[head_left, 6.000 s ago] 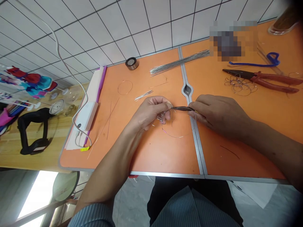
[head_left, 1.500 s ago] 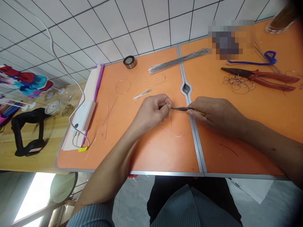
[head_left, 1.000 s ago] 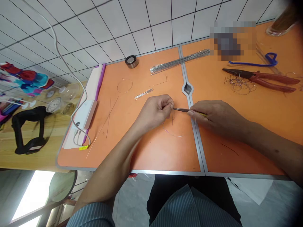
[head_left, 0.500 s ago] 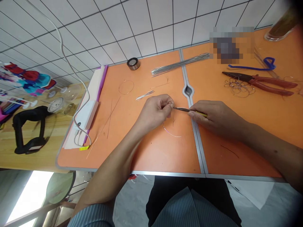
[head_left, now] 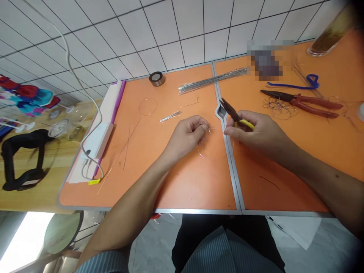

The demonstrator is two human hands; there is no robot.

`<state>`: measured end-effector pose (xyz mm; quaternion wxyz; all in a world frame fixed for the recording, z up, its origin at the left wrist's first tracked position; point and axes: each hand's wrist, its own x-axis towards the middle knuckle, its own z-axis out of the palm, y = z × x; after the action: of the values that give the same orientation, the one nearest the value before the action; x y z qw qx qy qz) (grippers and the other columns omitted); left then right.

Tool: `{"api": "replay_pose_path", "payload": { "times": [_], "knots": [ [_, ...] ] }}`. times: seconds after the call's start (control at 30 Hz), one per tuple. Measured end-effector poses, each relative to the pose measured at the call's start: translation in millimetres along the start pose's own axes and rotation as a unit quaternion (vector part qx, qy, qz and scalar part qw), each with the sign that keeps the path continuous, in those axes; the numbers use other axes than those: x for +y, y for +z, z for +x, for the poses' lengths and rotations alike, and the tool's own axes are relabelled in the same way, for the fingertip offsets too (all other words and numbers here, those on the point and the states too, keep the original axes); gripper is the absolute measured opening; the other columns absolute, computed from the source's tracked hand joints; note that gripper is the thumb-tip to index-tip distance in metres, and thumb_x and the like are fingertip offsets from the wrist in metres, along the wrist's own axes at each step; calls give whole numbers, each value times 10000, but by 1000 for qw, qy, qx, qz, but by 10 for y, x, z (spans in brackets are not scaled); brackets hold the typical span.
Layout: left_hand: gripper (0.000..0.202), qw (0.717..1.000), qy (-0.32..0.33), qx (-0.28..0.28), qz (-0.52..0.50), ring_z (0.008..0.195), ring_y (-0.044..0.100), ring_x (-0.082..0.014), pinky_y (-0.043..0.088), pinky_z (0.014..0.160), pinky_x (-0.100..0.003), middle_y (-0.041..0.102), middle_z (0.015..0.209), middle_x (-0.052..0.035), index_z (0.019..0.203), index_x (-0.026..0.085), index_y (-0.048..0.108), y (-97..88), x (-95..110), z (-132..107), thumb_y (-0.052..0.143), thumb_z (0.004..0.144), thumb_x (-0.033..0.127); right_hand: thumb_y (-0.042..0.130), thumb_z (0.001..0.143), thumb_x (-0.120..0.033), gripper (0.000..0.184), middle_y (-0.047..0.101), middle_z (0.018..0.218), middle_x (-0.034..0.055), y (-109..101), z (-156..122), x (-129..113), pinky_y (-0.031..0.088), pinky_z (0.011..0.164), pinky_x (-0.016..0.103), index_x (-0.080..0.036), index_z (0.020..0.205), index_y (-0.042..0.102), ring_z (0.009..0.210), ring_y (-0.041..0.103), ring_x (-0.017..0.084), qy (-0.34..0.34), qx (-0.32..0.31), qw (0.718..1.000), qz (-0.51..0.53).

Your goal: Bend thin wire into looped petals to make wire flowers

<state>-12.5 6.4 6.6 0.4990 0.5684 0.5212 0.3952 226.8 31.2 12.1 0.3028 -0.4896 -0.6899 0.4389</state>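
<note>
My left hand (head_left: pixel 187 135) rests on the orange table (head_left: pixel 176 178), fingers pinched on a thin looped wire (head_left: pixel 202 151) that trails down from the fingertips. My right hand (head_left: pixel 256 131) is closed around small pliers with yellow handles (head_left: pixel 233 115). Their dark jaws point up and to the left, away from the wire, over the metal seam (head_left: pixel 227 151) between the two table halves.
On the table lie a bundle of straight wires (head_left: pixel 210 80), a tape roll (head_left: pixel 157 79), a wire ring (head_left: pixel 148 106), short wire pieces (head_left: pixel 170 116), red-handled pliers (head_left: pixel 304 101), tangled wire (head_left: pixel 277 106), a blue cord (head_left: pixel 301 84) and a white adapter with cable (head_left: pixel 95 138).
My right hand has pulled the pliers off the wire and swung their jaws up and back. The left hand stays pinched on the wire.
</note>
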Motion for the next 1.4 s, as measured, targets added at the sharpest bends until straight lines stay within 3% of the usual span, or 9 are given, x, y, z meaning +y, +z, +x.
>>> {"api": "replay_pose_path", "payload": {
  "times": [0.1,0.17,0.3,0.43,0.6,0.77,0.97,1.13,1.4],
  "knots": [
    [91,997,-25,-51,-46,607,616,-122,520,623,-254,672,704,2,967,178,724,28,3,-16,720,1005,261,847,848,-292,126,563,697,-24,46,-16,9,369,573,308,-259,872,728,607,488,145,9,8,999,43],
    [178,992,-55,-61,-95,638,663,-135,544,649,-267,729,767,-20,1060,180,725,3,3,-12,765,999,343,853,837,-270,142,570,710,-23,50,-10,47,394,557,307,-265,883,719,593,502,142,28,17,997,74],
    [377,975,-99,-33,-194,727,746,-171,584,728,-307,809,905,-77,1127,190,697,-66,-18,24,843,947,488,851,837,-251,165,607,745,-20,50,13,93,512,580,309,-261,906,702,596,571,140,52,45,990,123],
    [425,964,-91,14,-250,754,739,-165,586,807,-337,823,953,-87,1200,183,659,-41,-43,40,896,884,338,859,832,-238,193,611,734,-31,81,9,72,580,613,304,-252,933,695,608,608,138,64,58,986,140],
    [509,966,-57,51,-248,806,754,-144,578,840,-305,846,1024,-92,1232,169,641,45,-81,41,940,835,281,877,827,-246,228,613,724,-37,101,-15,59,608,646,315,-253,956,689,632,605,145,67,66,986,139],
    [331,973,-27,62,-219,693,732,-125,578,725,-264,847,926,-74,1091,158,714,78,-118,66,901,836,254,900,832,-323,249,608,742,-36,94,12,140,596,686,335,-242,978,715,671,602,154,60,14,988,143],
    [135,983,-37,32,-177,560,621,-80,500,598,-227,860,911,-77,973,157,752,171,-107,36,811,854,180,924,857,-431,318,646,796,-21,94,11,96,542,682,317,-234,1001,719,693,584,144,18,21,987,158],
    [119,985,-37,18,-170,559,584,-81,473,589,-224,857,881,-83,958,159,754,233,-78,3,790,846,179,1013,761,-468,415,625,764,-22,89,15,72,556,643,306,-228,953,735,668,581,136,29,-8,981,192],
    [133,985,-46,8,-164,544,548,-84,444,570,-232,844,849,-78,936,164,765,251,-89,13,777,804,168,1013,790,-427,387,669,807,-12,60,30,137,582,671,308,-233,1034,782,687,626,138,25,-36,979,198]
  ]
}}
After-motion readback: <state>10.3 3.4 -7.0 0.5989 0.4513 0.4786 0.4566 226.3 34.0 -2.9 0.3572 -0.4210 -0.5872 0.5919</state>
